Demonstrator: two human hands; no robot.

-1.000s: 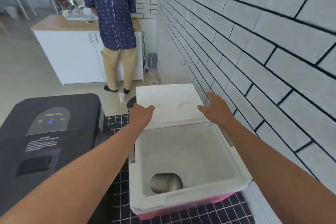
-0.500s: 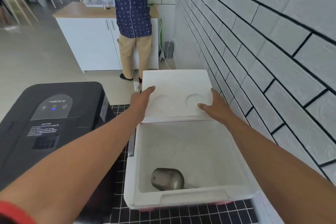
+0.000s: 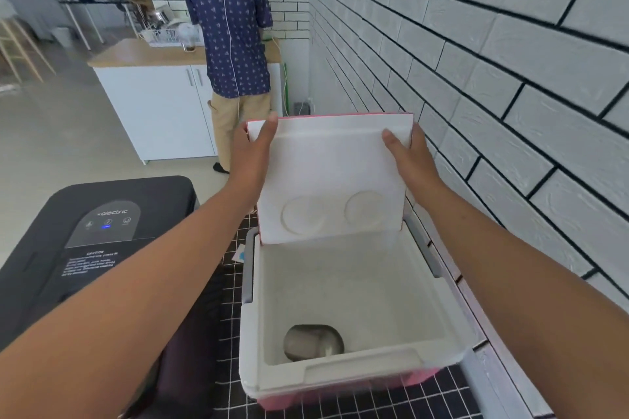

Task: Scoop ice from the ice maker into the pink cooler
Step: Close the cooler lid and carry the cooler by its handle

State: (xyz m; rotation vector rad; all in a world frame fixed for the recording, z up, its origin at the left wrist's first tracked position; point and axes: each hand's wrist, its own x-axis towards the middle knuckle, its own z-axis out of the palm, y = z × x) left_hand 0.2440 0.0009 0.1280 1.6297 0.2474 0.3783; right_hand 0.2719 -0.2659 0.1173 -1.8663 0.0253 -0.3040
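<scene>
The pink cooler [image 3: 343, 391] stands open on the black tiled counter, its white inside bare except for a metal scoop [image 3: 313, 343] lying at the near bottom. Its lid [image 3: 333, 177] is raised almost upright, white underside facing me. My left hand [image 3: 252, 155] grips the lid's top left corner. My right hand [image 3: 406, 155] grips its top right edge. The black ice maker [image 3: 98, 241] sits to the left, lid closed, a blue light on its panel.
A white brick wall [image 3: 493, 78] runs close along the cooler's right side. A person [image 3: 229, 44] stands with their back to me at a white cabinet [image 3: 160, 112] with a wooden top and a dish rack.
Both hands have taken hold of the lid's far corners and swung it up from lying flat behind the cooler to nearly upright.
</scene>
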